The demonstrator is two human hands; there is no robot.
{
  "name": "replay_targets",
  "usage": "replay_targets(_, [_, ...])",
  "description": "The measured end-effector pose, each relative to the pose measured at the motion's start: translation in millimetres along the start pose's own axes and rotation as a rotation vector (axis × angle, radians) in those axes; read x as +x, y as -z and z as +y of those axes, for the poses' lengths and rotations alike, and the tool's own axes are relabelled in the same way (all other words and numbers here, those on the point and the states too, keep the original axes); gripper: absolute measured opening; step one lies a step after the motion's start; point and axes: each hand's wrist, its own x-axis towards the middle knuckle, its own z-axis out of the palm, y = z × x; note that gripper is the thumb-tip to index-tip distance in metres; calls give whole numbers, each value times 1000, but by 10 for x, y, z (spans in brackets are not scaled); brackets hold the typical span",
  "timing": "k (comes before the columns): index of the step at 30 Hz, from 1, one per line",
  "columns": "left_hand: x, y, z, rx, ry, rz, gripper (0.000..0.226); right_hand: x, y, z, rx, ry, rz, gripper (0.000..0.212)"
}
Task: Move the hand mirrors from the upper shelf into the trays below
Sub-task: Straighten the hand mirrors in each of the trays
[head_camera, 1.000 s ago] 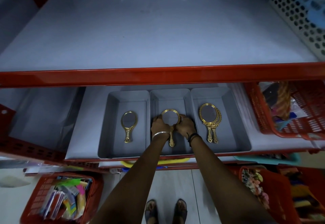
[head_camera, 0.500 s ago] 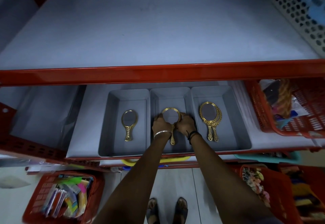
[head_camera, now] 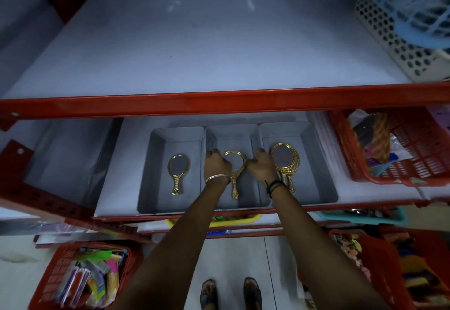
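Head view: we see both hands down in the middle grey plastic tray (head_camera: pixel 232 137) on the lower shelf (head_camera: pixel 121 163). Left hand (head_camera: pixel 216 166), silver bangle on the wrist, sits at the left rim of a round gold-framed hand mirror (head_camera: pixel 234 163); right hand (head_camera: pixel 261 169), dark band on the wrist, sits at the mirror's right rim. Fingers of both hands are curled in against the frame, touching it on either side; whether they're actually clamping it or just resting on it, we cannot tell. Mirror lies flat in the middle tray, handle pointing toward us. Left grey plastic tray (head_camera: pixel 155 163) holds one oval gold-framed hand mirror (head_camera: pixel 178 172), flat, handle toward us, not touched. Right grey plastic tray (head_camera: pixel 316 154) holds stacked oval gold-framed hand mirrors (head_camera: pixel 283 161), at least two, overlapping, just beside the right hand. The three trays sit side by side, walls touching. Upper grey shelf with red front rail (head_camera: pixel 219 103) above them; white perforated plastic basket (head_camera: pixel 399 49) with a blue basket (head_camera: pixel 414 5) on it at its right end. Red mesh basket (head_camera: pixel 414 154) with mixed goods is right of the trays. Floor level: red basket of coloured packets (head_camera: pixel 85 275) lower left, sandalled feet (head_camera: pixel 230 294) between the forearms.
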Motion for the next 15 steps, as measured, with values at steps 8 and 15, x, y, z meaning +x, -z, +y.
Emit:
replay_targets(8, [-249,-375,507,-222,-165,-72,30,106,614,355,-30,2,251,21])
replay_targets(15, [-301,-1026,850,-12,-173,-410,47,504,788,951,-149,-203,97,39])
